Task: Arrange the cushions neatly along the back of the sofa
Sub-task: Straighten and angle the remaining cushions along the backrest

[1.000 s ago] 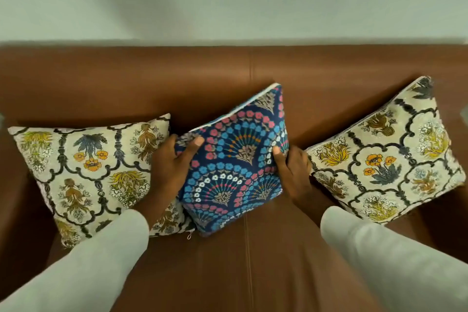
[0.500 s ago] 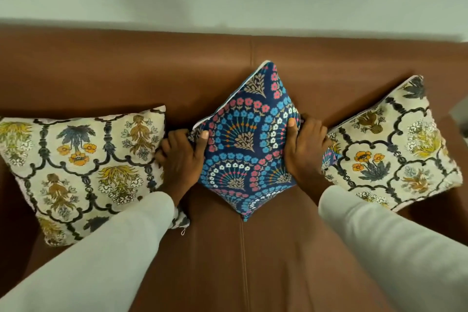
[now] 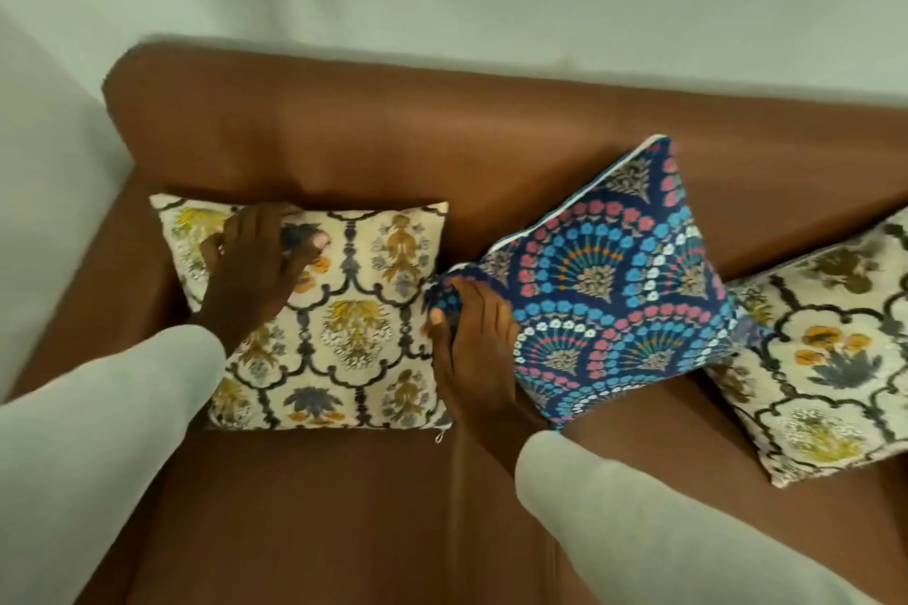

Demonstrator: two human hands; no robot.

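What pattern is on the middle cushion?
Navy with pink, blue and white fan-shaped scallops, on the middle cushion; head view.

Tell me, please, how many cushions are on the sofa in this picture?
3. A cream floral cushion lies at the left end under the left hand; a blue patterned cushion stands in the middle, held by the right hand; another cream cushion is at the right, partly cut off.

A brown leather sofa [image 3: 344, 506] carries three cushions along its backrest. At the left corner a cream floral cushion [image 3: 354, 324] leans squarely against the back. Beside it, touching at its right edge, a blue fan-patterned cushion [image 3: 614, 290] stands tilted on one corner — its right side overlaps a second cream floral cushion [image 3: 825, 368], also tilted, which runs out of view at the right.
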